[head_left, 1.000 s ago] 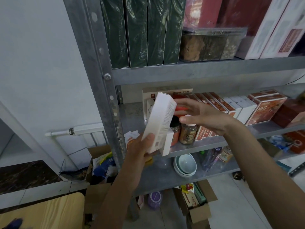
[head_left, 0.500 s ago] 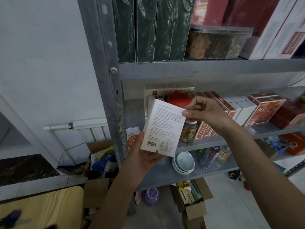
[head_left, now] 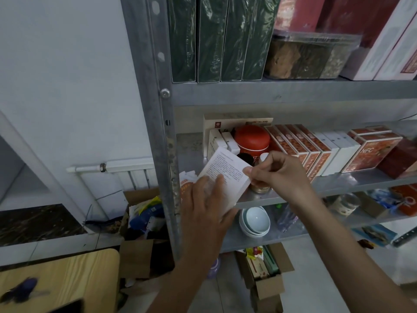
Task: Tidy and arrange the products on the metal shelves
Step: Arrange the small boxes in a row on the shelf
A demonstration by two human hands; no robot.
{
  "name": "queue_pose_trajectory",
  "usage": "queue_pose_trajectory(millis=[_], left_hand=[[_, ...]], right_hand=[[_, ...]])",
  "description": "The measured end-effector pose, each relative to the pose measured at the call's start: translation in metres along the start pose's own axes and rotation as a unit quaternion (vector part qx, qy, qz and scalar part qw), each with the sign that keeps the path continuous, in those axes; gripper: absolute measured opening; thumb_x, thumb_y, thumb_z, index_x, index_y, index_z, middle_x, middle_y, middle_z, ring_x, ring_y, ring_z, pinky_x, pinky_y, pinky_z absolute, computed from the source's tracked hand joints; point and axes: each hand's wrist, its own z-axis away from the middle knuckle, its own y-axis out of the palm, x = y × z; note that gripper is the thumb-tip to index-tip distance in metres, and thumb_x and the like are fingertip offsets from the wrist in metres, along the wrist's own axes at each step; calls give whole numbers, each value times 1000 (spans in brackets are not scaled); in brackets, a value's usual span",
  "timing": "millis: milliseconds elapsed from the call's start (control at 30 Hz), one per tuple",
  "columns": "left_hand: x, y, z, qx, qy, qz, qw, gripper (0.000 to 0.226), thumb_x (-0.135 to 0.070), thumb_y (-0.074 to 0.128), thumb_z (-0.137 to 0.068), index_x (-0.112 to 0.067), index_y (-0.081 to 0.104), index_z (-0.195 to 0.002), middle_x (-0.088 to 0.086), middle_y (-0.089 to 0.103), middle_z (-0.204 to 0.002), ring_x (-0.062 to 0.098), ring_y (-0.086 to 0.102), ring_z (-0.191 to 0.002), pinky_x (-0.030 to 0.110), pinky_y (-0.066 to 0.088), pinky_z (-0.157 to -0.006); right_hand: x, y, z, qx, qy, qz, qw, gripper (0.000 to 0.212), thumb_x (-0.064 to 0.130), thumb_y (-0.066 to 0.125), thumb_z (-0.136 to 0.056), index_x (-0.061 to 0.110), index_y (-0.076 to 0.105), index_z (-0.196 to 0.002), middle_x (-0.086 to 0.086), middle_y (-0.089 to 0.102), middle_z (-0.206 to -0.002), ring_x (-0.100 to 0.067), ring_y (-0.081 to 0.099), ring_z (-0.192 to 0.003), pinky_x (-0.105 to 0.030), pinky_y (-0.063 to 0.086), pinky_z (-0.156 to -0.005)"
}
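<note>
step in hand: putting a product away; a white box (head_left: 228, 170) is held at the left end of the middle shelf (head_left: 352, 180), not yet set down
white box: printed face towards the camera, tilted, its far end leaning in over the shelf's front edge, just in front of a small jar (head_left: 259, 189) and a red tin (head_left: 252, 137)
left hand (head_left: 205, 213): fingers laid across the box's face, thumb tucked along its lower right edge, gripping the near end
right hand (head_left: 277, 172): thumb and forefinger pinch the box's upper right corner, the other fingers loosely curled
poor view: the box's near end is hidden under the left hand, so i can't tell whether it touches the shelf lip
neighbours: small white boxes (head_left: 217, 141) stand at the back left against a pale carton (head_left: 234, 119); red cartons (head_left: 302, 145) run in a row to the right
free space: bare metal shows left of the tin, beside the upright post (head_left: 155, 132)
next move: probably stand the box upright and slide it into that left gap, square with the small white boxes; this calls for clearing the jar and tin without knocking them, then releasing the pinch once the box sits flat
</note>
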Motion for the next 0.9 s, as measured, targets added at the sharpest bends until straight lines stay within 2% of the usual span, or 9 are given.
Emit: queue_pose_trajectory(millis=[133, 267, 367, 467, 533, 667, 767, 833, 900], left_hand=[[4, 2, 5, -34, 21, -9, 999, 47, -31, 57, -92, -12, 46, -133, 15, 56, -115, 30, 52, -108, 46, 58, -82], [14, -2, 5, -61, -18, 50, 997, 36, -30, 44, -101, -7, 47, -129, 22, 64, -114, 38, 63, -107, 49, 59, -77], [20, -8, 2, -79, -48, 128, 988, 36, -32, 37, -105, -10, 44, -132, 17, 57, -121, 35, 62, -107, 48, 60, -75], [26, -7, 0, -70, -25, 158, 985, 38, -33, 34, -106, -12, 39, -137, 10, 46, -128, 29, 56, -112, 46, 60, -73], [30, -5, 0, -57, -31, 183, 981, 40, -35, 32, -107, -13, 36, -140, 9, 43, -131, 29, 54, -116, 45, 61, -71], [42, 1, -1, -37, -46, 194, 979, 40, -33, 30, -107, -15, 35, -142, 9, 39, -137, 28, 51, -121, 42, 61, -75], [54, 3, -10, -94, -20, 100, 990, 42, -23, 37, -104, -13, 35, -144, 13, 30, -147, 36, 38, -134, 51, 49, -98], [61, 4, -21, -147, -2, 33, 989, 59, -21, 42, -98, -15, 20, -153, 8, 13, -159, 29, 16, -147, 48, 28, -116], [68, 8, -32, -161, 6, -13, 987, 67, -25, 39, -100, -17, 3, -156, 0, -8, -163, 21, -1, -150, 41, 12, -122]], right_hand=[[-2, 2, 4, 13, -26, -4, 1000, 29, 13, 75, -81, -10, 57, -79, -19, 71, -75, -26, 71, -67, -27, 60, -59], [-9, -3, -3, 55, -99, 21, 993, 8, 8, 61, -92, 6, 68, -95, -12, 71, -93, -20, 69, -80, -24, 58, -72], [-26, -10, -18, 76, -215, 186, 956, 51, 4, 66, -88, 31, 52, -129, 12, 53, -130, -2, 50, -118, -8, 38, -99], [-36, -7, -29, 109, -257, 242, 929, 67, 9, 71, -85, 32, 40, -140, 15, 42, -140, 4, 33, -130, -3, 22, -105], [-43, -6, -33, 104, -265, 229, 931, 62, 10, 71, -86, 30, 46, -138, 14, 50, -135, -5, 44, -125, -17, 34, -104], [-53, -4, -31, 96, -253, 241, 932, 46, 13, 77, -81, 22, 63, -124, 2, 67, -112, -22, 58, -101, -42, 50, -84], [-59, -2, -22, 59, -249, 235, 938, 38, 14, 82, -74, 14, 70, -110, -4, 68, -91, -23, 59, -89, -39, 50, -73], [-63, 3, -17, 20, -255, 246, 935, 33, 14, 83, -73, 11, 72, -104, 2, 66, -84, -20, 58, -82, -30, 48, -66], [-69, 11, -15, -29, -257, 266, 929, 27, 16, 83, -74, 10, 72, -97, 11, 62, -77, -13, 55, -75, -22, 43, -63]])
